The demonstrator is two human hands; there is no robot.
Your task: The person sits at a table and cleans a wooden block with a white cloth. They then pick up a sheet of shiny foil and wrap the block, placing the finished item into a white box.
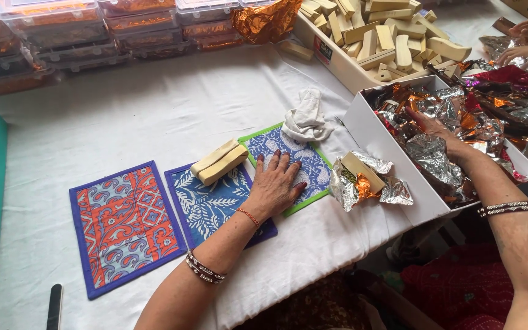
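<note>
Left hand: dark-painted nails, a thin orange wrist thread, a beaded bracelet up the forearm. Right hand: beaded bracelet; arms bare.

A bench covered in white cloth carries three quilted printed mats in a row near the front: an orange-and-blue mat with purple edging at left, a blue leaf-print mat in the middle, and a blue mat with green edging at right. A crumpled white cloth lies just beyond them. Stacked clear plastic boxes line the far edge. Two white cardboard trays stand at right.
</note>
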